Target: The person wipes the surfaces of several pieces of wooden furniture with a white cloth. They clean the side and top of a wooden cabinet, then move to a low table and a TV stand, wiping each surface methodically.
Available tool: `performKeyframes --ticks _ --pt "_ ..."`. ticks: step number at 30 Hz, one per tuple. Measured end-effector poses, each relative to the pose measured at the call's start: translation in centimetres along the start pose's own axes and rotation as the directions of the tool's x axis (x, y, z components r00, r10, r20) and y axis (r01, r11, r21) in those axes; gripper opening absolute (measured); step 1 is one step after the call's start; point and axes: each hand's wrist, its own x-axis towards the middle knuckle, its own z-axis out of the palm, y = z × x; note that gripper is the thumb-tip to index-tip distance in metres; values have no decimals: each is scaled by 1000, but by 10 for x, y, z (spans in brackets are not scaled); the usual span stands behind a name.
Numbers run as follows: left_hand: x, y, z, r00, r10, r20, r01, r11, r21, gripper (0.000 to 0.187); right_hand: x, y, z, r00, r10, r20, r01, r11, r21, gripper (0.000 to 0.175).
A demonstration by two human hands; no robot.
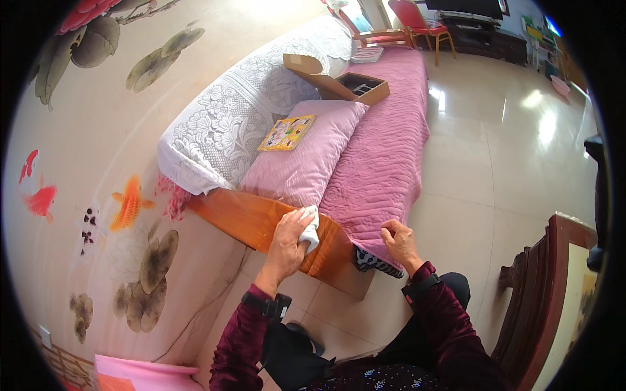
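My left hand holds a folded white cloth on the wooden end panel of a sofa. Over the sofa seat lies a pink quilted cover; my right hand, fingers curled, is at its near corner, and whether it grips the fabric cannot be told. Dark patterned fabric shows under that corner. A pink pillow lies behind the panel with a yellow picture book on it. White lace covers the backrest.
An open cardboard box stands on the sofa beyond the pillow. A painted wall runs along the left. Carved dark wooden furniture stands close at the right. Farther off are a red chair and a dark cabinet.
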Motion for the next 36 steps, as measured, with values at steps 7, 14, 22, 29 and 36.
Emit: performKeyframes --ticks 7,14,22,29,36 --pt "-65 8 -25 994 -74 -82 83 991 105 47 -6 1 -27 1000 23 -12 -24 1000 -13 11" --pt "-73 -11 -21 960 -170 -221 233 926 298 41 -8 5 -40 1000 12 -10 -12 1000 -3 11" --pt "-72 42 19 973 59 -222 45 898 438 42 -13 -9 -37 1000 5 24 -4 999 -41 12" --pt "-64 51 40 966 181 183 -258 688 678 41 -9 -1 -31 998 -14 63 20 996 -89 13" --pt "-15 55 90 968 172 182 -250 637 730 36 -5 0 -17 995 -23 99 39 985 -170 15"
